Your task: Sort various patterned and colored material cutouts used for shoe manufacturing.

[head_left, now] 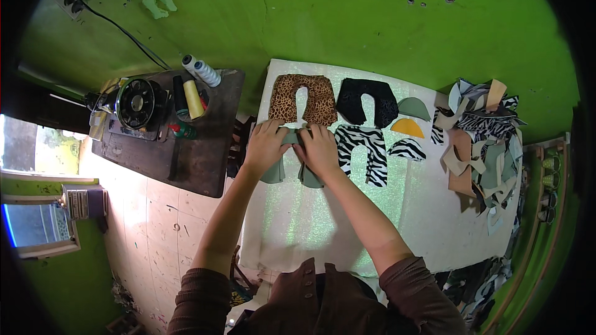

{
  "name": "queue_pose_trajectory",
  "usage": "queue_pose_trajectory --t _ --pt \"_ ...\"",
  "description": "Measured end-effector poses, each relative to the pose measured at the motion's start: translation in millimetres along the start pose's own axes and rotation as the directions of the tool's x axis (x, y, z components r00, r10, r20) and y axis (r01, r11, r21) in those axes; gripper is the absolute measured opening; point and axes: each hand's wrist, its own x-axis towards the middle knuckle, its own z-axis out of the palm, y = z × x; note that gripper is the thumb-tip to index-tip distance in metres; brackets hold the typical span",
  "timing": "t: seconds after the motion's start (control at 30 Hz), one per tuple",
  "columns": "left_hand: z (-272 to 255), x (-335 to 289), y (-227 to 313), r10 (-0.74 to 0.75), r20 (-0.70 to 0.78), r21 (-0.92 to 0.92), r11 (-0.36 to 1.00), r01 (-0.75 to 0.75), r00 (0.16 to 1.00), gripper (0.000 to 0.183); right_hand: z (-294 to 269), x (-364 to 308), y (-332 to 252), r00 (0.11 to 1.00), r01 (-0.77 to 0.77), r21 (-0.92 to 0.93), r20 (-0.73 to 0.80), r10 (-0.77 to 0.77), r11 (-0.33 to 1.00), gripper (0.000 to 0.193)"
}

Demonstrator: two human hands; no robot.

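A grey-green U-shaped piece, seemingly fabric or leather [292, 139], lies on the white work table, partly hidden by my hands. My left hand [267, 142] grips its upper left part, fingers bent over the far edge and thumb turned inward. On its upper right part my right hand [316, 149] holds it the same way, the thumbs close together. Just beyond is a leopard-print U-shaped piece [285, 96]. A black one [351, 100] lies right of that, with a zebra-print one [376, 149] below it, beside my right hand.
Half-round pieces, green [414, 108], yellow [407, 127] and zebra-print [408, 149], lie farther right. Scraps [487, 142] pile along the right side of the table [298, 229]. To the left, a sewing machine [138, 104] and thread cones [206, 74] stand on a dark tabletop [205, 149].
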Motion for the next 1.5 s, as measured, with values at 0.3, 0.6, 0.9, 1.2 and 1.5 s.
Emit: queue_pose_trajectory --t 0.3,0.6,0.9,1.2,1.5 --pt "-5 -2 3 0.006 -0.073 0.113 0.994 0.002 0.997 0.034 6 -5 -2 0.995 -0.047 0.008 -0.085 0.048 0.999 0.034" --pt "13 -37 28 -0.096 -0.086 0.233 0.966 0.114 0.992 0.043 8 -37 -24 0.997 -0.072 -0.083 -0.022 0.071 0.994 0.051" --pt "34 -54 51 -0.288 -0.012 0.265 0.923 0.28 0.958 0.05 -10 -80 -19 0.996 -0.047 -0.068 0.076 0.052 0.997 0.053" --pt "43 -62 167 -0.245 -0.13 0.038 0.967 0.252 0.961 0.039 -79 -156 31 0.99 -0.135 -0.007 -0.047 0.134 0.991 0.042" --pt "71 -6 333 -0.122 -0.058 -0.134 0.984 0.114 0.991 0.042 -188 -228 120 0.964 -0.153 0.021 -0.215 0.154 0.988 0.034"
